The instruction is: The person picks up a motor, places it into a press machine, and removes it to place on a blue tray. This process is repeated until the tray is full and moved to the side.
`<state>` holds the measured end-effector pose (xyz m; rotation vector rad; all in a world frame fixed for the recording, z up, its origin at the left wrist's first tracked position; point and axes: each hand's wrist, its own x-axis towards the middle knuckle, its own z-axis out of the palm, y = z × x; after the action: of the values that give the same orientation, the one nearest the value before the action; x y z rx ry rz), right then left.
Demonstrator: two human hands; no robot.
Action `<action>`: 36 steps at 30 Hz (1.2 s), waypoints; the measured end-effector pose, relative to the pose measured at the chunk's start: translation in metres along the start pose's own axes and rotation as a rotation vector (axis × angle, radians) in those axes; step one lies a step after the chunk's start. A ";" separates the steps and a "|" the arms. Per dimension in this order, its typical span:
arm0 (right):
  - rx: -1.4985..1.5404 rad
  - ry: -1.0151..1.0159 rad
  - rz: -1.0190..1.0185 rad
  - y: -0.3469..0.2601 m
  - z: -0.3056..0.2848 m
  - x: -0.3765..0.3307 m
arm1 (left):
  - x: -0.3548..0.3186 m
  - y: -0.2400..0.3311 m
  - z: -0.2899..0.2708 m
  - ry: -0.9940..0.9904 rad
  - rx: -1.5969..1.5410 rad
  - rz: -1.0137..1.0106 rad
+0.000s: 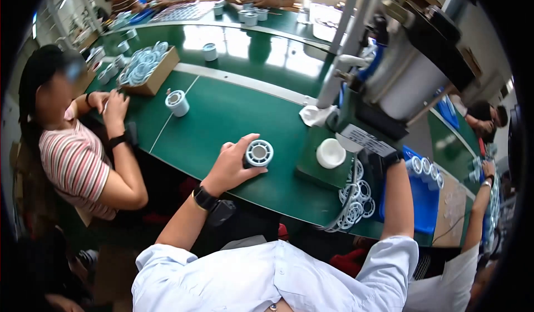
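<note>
My left hand (229, 166) curls its thumb and fingers around a light grey round plastic housing (260, 153) with a spoked ring on top, at the middle of the green bench. My right hand (394, 166) reaches toward the right side of the press, beside the blue tray. Its fingers are hidden behind the press, so what they hold does not show. Between my hands, a white round cup-like holder (331, 153) sits on the press's green base (311, 170).
The press (409, 84) rises at the right. Loose pale rings (356, 203) lie beside its base, and the blue tray (425, 206) bears several white cylinders. Another housing (177, 104) stands at left, near a carton (161, 75) of rings. A co-worker (78, 145) sits at my left.
</note>
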<state>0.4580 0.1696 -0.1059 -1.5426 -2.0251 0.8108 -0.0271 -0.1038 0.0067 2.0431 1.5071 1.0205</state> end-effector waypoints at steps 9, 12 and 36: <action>-0.507 0.340 0.029 -0.096 -0.016 -0.001 | 0.010 0.029 0.007 -0.015 0.094 0.044; -0.548 0.009 -0.022 -0.191 -0.063 -0.064 | 0.004 0.030 0.005 -0.016 0.136 0.048; 0.002 0.620 0.029 -0.182 -0.014 -0.293 | 0.109 0.111 0.063 -0.202 -0.281 0.082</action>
<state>0.4178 -0.1465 0.0274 -1.5750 -1.5442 0.2826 0.1078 -0.0328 0.0766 1.9538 1.1196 0.9619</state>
